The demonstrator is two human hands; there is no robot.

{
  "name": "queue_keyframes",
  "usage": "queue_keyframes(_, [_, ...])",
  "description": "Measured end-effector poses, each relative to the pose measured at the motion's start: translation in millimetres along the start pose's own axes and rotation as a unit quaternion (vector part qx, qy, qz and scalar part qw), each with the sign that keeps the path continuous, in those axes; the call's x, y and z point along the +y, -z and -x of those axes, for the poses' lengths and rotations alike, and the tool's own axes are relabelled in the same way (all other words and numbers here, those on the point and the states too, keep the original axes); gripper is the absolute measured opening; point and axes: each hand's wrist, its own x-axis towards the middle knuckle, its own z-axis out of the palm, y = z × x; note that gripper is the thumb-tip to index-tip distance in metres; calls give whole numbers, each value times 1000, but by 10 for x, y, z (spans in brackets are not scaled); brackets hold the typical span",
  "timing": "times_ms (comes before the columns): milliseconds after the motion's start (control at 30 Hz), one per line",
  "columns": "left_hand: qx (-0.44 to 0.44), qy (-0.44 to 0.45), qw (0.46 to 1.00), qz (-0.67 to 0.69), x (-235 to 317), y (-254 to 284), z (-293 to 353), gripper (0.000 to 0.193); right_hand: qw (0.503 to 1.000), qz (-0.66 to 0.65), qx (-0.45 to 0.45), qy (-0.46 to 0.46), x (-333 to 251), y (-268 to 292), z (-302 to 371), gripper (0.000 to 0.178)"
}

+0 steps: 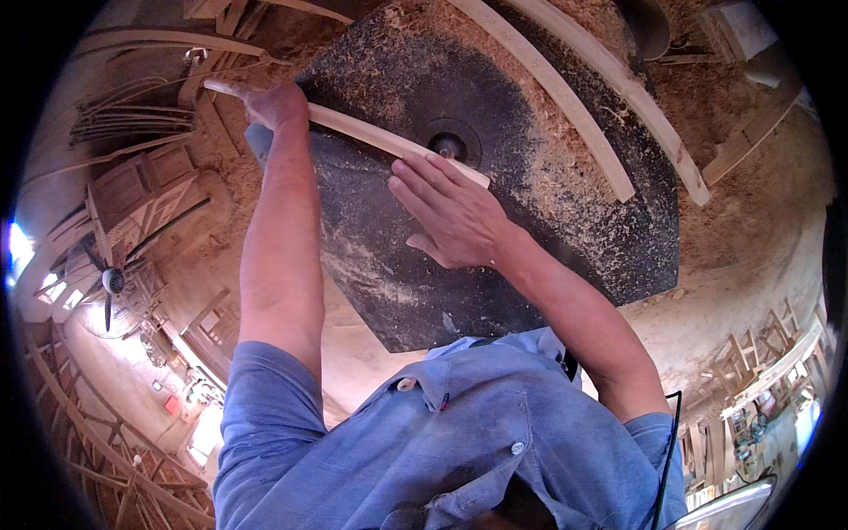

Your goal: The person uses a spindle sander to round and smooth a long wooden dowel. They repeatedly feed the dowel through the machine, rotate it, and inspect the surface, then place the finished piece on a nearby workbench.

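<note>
A long, slightly curved pale wood strip (367, 133) lies slantwise over a dark machine table (389, 291), its edge against the round cutter spindle (449, 147). At the far left, my left hand (276, 106) is closed around the strip's end, which juts out past the fist. Near the strip's other end my right hand (455, 212) lies palm down, fingers stretched out and the tips touching the wood beside the spindle. The right thumb points away to the left, over the tabletop.
Two curved wood strips, an inner one (565, 97) and an outer one (618, 79), lie at the table's far right. Shavings (521, 106) cover much of the table's far side. Stacked wooden parts (141, 190) stand on the floor at left, near a fan (112, 281).
</note>
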Motion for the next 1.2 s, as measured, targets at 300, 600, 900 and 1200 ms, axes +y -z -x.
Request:
queue_keyframes(300, [-43,70,994,-72,-251,83,-171,98,1000,17,-22,11,-40,21,-151,88])
queue_keyframes(600, [-39,189,981,21,676,744,112,97,1000,4,-4,0,-5,-26,-305,87])
queue_keyframes(900, [-27,207,978,25,260,663,-29,108,1000,2,4,8,-37,-41,-478,87])
queue_keyframes(1200, [-4,211,977,19,-186,765,-253,104,999,7,25,37,-134,-163,-782,81])
